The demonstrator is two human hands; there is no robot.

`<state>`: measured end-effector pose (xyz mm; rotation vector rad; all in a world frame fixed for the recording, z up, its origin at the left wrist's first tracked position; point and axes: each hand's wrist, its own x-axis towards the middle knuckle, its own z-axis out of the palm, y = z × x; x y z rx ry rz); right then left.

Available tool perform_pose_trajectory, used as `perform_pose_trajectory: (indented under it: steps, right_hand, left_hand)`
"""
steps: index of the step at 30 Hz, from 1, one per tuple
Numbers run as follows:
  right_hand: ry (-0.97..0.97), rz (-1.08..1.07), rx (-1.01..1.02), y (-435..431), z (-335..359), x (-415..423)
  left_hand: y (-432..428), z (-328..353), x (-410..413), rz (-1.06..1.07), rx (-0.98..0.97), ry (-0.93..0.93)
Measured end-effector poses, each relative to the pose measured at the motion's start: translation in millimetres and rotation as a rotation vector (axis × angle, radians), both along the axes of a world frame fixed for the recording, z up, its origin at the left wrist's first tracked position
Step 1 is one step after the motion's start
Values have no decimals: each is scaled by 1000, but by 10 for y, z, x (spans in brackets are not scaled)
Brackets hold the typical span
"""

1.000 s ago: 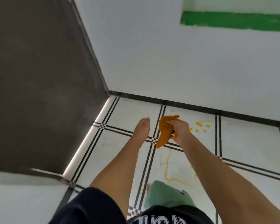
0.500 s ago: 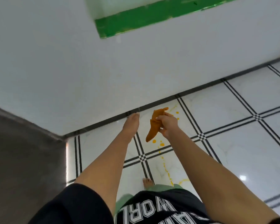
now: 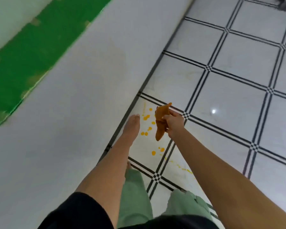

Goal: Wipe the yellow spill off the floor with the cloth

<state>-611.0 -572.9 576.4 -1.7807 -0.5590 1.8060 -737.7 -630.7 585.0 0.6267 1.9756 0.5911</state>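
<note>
An orange cloth (image 3: 160, 123) hangs crumpled from my right hand (image 3: 173, 124), which is shut on it, well above the floor. Yellow drops of the spill (image 3: 146, 117) dot the white tile below, beside the wall's dark skirting, with more drops (image 3: 153, 152) and a thin yellow streak (image 3: 185, 170) nearer to me. My left hand (image 3: 132, 124) reaches out flat to the left of the cloth, fingers straight and together, holding nothing.
A white wall (image 3: 73, 104) with a green band (image 3: 31, 52) runs along the left. White floor tiles (image 3: 229, 100) with black double lines spread to the right. My green trouser legs (image 3: 132, 192) and a bare foot stand just short of the spill.
The view has swung to the right, so the wall now lies on the left and more floor shows. Both hands keep the same pose, the cloth still hanging from my right hand.
</note>
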Motion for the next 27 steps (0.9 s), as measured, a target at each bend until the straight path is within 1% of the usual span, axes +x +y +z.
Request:
perform_pose_trajectory:
  steps: [3, 6, 8, 11, 13, 16, 18, 19, 20, 22, 25, 27]
  right_hand:
    - [-56, -158, -67, 207, -359, -187]
    - [-102, -240, -108, 361, -736, -318]
    - [-98, -291, -135, 540, -1198, -435]
    - [-61, -300, -139, 755, -1731, -573]
    - [-7, -284, -133, 942, -2192, -650]
    - [123, -198, -72, 1171, -2844, -671]
    - [135, -109, -39, 1299, -3388, -649]
    - [108, -73, -40, 1345, -3648, -638]
    - [67, -45, -45, 1390, -4051, -636]
    - [-46, 31, -24, 1465, -4558, -611]
    - [-227, 182, 93, 1597, -5328, -569]
    - [-370, 332, 199, 1743, -5782, -546]
  left_hand:
    - [365, -382, -355, -137, -27, 1]
    - [612, -806, -556, -182, -52, -20]
    - [823, -1254, -637, -202, -55, -28]
    - [1019, -1810, -695, -171, -53, -70]
    - [1160, -2291, -717, -154, -63, -58]
    - [1321, -2972, -784, -170, -31, -18]
    - [1417, -3491, -823, -176, -15, 17]
    - [1458, -3731, -841, -191, -17, 39]
    - [1509, -4117, -851, -231, -21, 85]
    - [1589, -4643, -875, -355, -30, 218]
    - [1754, -5508, -846, -553, 32, 432]
    - [1924, -6025, -801, -672, 80, 519]
